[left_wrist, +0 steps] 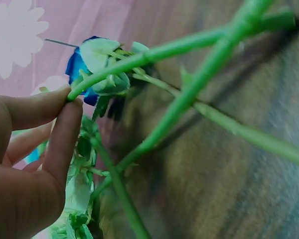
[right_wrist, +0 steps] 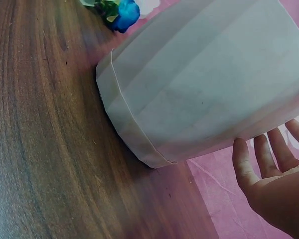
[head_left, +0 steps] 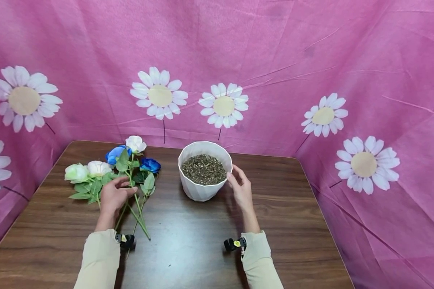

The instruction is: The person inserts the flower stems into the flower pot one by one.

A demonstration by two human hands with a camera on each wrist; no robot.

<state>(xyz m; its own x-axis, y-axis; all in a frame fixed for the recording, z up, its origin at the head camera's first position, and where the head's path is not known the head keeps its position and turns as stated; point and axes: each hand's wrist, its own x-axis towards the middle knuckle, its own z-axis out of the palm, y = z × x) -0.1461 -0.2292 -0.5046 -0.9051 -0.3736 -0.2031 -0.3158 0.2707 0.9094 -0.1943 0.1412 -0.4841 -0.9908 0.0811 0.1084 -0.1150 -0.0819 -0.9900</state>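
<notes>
My left hand (head_left: 115,194) pinches a green flower stem (left_wrist: 154,57) between thumb and finger. In the head view this hand is over a loose bunch of flowers on the left of the table: a white rose (head_left: 135,144), blue blooms (head_left: 150,165) and paler ones (head_left: 76,173). Which bloom tops the pinched stem, I cannot tell. A white faceted pot (head_left: 202,192) stands upright near the table's back, part-filled with dark, coarse soil (head_left: 204,169). Against its right side my right hand (head_left: 242,190) rests its fingertips, the fingers loosely bent (right_wrist: 242,162).
Crossed stems (head_left: 141,224) extend from the bunch toward the table's front. The brown wood-grain table (head_left: 188,249) meets a pink cloth backdrop (head_left: 267,48) printed with large daisies. Black cameras (head_left: 235,244) are strapped to both wrists, over beige sleeves.
</notes>
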